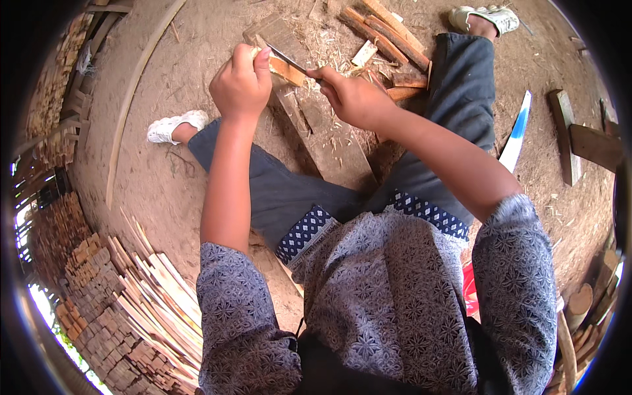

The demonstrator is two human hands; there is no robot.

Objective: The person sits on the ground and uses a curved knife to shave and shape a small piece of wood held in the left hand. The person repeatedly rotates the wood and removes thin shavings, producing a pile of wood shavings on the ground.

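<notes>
My left hand (240,82) is closed round one end of a short wooden piece (287,71), held above a low plank bench (336,155) between my legs. In my right hand (355,99) is a knife, its handle mostly hidden by the fingers. The knife's thin dark blade (287,58) slants up and left along the far side of the wooden piece, with its far end close to my left thumb. I cannot tell whether the edge is cutting into the wood. Pale shavings (322,49) are scattered beyond the bench and on it.
Several reddish-brown wood sticks (388,33) lie on the dirt floor ahead. A blue-and-white tapered blade, like a handsaw's (516,135), rests right of my leg, near joined timbers (567,138). At left are stacked wood blocks (99,296), long pale strips (161,289) and a long pole (135,85).
</notes>
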